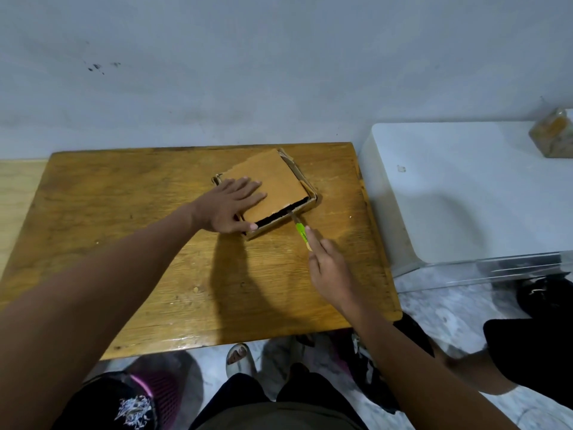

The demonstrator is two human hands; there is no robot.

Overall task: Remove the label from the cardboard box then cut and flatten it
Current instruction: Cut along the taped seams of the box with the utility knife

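A shallow brown cardboard box (276,181) lies on the far right part of the wooden table (130,212). Its top panel is partly cut loose, and a dark gap shows along the near edge. My left hand (231,204) presses flat on the box's left side, fingers spread. My right hand (328,268) grips a green-handled utility knife (300,231), whose blade tip sits in the dark gap at the box's near right edge.
A white plastic container (465,193) stands right of the table, with a jar (552,133) on its far corner. The wall runs behind the table. Below the near edge are my legs, a sandal (240,360), a purple basket (158,395) and dark clothing on the marble floor.
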